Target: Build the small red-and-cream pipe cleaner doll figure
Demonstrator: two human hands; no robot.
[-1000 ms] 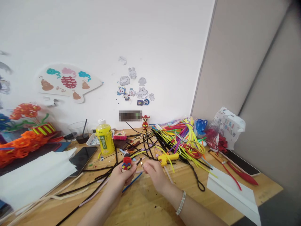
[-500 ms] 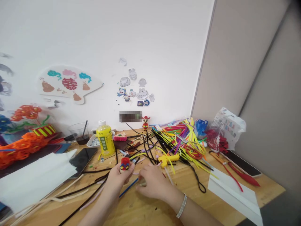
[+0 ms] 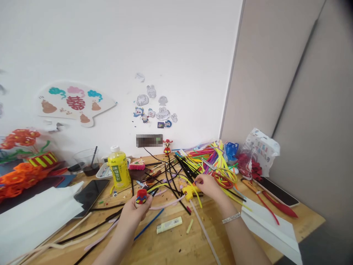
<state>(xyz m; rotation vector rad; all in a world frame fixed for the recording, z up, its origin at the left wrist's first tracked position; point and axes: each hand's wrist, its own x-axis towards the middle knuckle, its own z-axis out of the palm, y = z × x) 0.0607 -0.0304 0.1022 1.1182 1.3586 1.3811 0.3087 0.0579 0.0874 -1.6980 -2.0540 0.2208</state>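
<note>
My left hand [image 3: 138, 207] is closed around a small fuzzy figure [image 3: 141, 197] with a red top and blue and yellow bands; its lower part is hidden in my fingers. My right hand [image 3: 209, 186] has its fingers curled at the handle of a yellow glue gun [image 3: 189, 192], covering most of that handle. A pale lighter [image 3: 169, 224] lies on the wooden table between my arms, with a short pale yellow piece [image 3: 189, 226] beside it. Below my left hand rests a blue pipe cleaner [image 3: 149, 224]. A long pale stick [image 3: 204, 232] runs from the glue gun toward the front.
A heap of coloured pipe cleaners [image 3: 215, 158] with scissors [image 3: 209, 164] lies at the back right. A yellow drink bottle [image 3: 119, 169] stands at left, near a plastic cup [image 3: 89, 163]. A small red-hatted figure [image 3: 167, 148] stands by the wall. White paper [image 3: 271, 224] lies right.
My right hand has left the lighter on the table and moved up and right to the glue gun. My left hand still holds the small figure. The view has shifted slightly.
</note>
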